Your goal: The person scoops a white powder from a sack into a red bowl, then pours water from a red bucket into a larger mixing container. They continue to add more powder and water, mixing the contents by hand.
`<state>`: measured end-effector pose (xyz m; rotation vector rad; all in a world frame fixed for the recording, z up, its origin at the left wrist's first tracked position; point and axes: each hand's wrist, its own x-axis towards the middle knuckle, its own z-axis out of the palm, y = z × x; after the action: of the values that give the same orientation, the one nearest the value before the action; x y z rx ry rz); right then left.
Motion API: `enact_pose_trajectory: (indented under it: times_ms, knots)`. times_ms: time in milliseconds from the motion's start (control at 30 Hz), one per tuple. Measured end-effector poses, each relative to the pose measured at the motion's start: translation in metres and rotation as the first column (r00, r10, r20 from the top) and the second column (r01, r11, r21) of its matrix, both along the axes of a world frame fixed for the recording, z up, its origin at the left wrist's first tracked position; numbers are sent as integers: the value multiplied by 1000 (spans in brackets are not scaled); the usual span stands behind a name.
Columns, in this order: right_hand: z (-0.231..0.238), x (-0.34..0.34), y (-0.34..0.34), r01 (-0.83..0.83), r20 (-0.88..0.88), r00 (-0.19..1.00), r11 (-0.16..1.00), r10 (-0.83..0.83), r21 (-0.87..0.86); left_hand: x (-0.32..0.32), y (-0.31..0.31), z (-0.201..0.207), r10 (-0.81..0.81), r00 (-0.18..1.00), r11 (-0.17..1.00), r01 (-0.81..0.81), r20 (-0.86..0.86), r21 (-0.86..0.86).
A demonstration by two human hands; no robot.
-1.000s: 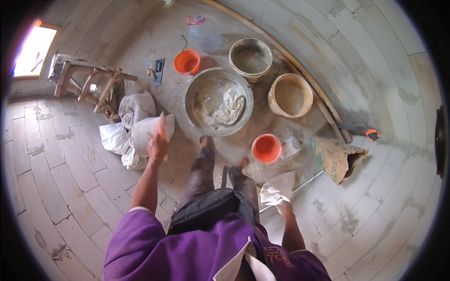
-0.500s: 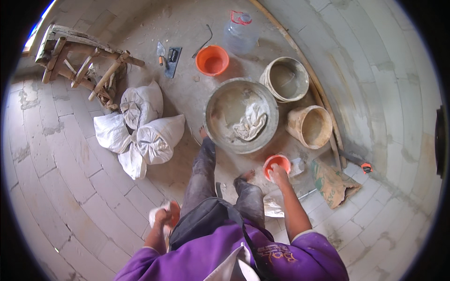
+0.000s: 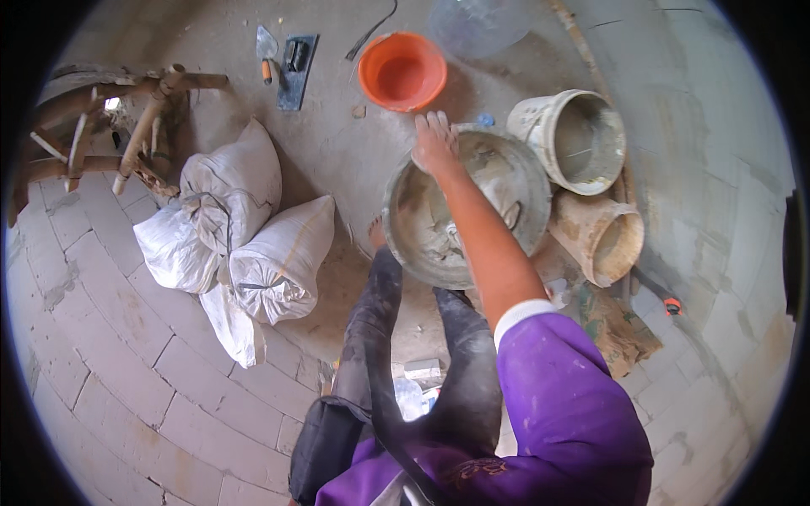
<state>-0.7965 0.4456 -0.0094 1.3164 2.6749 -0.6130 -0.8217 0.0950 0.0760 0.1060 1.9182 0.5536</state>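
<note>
My right hand [image 3: 434,142] reaches to the far left rim of a wide grey basin [image 3: 391,207], fingers stretched forward and a little apart; whether they touch the rim is unclear. Nothing shows in its grasp. Inside the basin, partly behind my forearm, lies a pale, mortar-smeared cloth or sack [image 3: 504,201]. Just beyond my fingertips stands an orange bowl [image 3: 403,74]. My left hand is out of view.
White sacks [image 3: 283,257] sit at left near a rough wooden trestle [image 3: 139,126]. A trowel [image 3: 267,52] and a float [image 3: 297,76] lie beyond. Two crusted buckets [image 3: 582,139] line the right, above a torn paper bag [image 3: 616,333].
My right hand has left the small orange-red container near my foot and reached forward to the basin's far rim. My left hand, earlier holding something whitish and reddish, is out of view.
</note>
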Motion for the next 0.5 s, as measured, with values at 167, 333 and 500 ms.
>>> enact_pose_trajectory:
  times_ms: [167, 333, 500]
  knots:
    - [-126, -76, 23, -94, 43, 995, 992, 90, 89, -21, 119, -135, 382, 923, 919, -384, 44, 89]
    - [-171, -88, 39, -32, 259, 965, 999, 42, -44, -19, 133, -181, 528, 848, 844, -530, 53, 82]
    - [-131, -106, 48, 215, -264, 937, 973, -230, -87, -15, 129, -176, 546, 837, 832, -546, 30, 99]
